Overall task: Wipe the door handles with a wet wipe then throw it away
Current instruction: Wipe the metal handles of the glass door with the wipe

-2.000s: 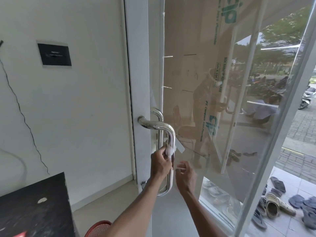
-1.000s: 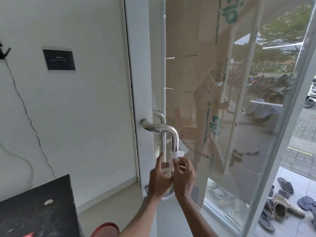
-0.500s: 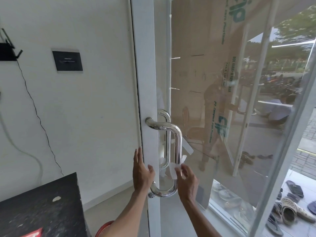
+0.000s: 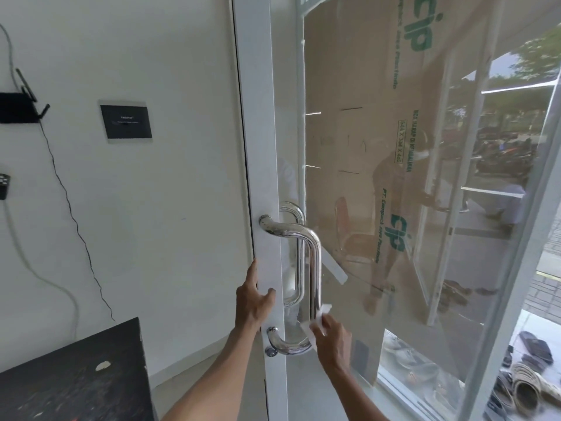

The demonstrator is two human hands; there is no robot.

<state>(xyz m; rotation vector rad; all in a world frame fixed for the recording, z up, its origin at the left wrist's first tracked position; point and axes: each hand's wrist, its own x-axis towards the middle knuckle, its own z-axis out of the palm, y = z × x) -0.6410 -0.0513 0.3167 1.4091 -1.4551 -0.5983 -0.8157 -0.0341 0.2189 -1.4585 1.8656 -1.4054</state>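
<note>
Here the right hand (image 4: pixel 332 338) pinches the wipe (image 4: pixel 315 322) in its fingertips, holding it against the handle (image 4: pixel 315 262) just above its bottom bend. Left of the handle, the left hand (image 4: pixel 253 302) rests on the door (image 4: pixel 261 147) edge, fingers straight, thumb spread.

Bare left hand (image 4: pixel 253 302), right hand (image 4: pixel 332 337)
</note>
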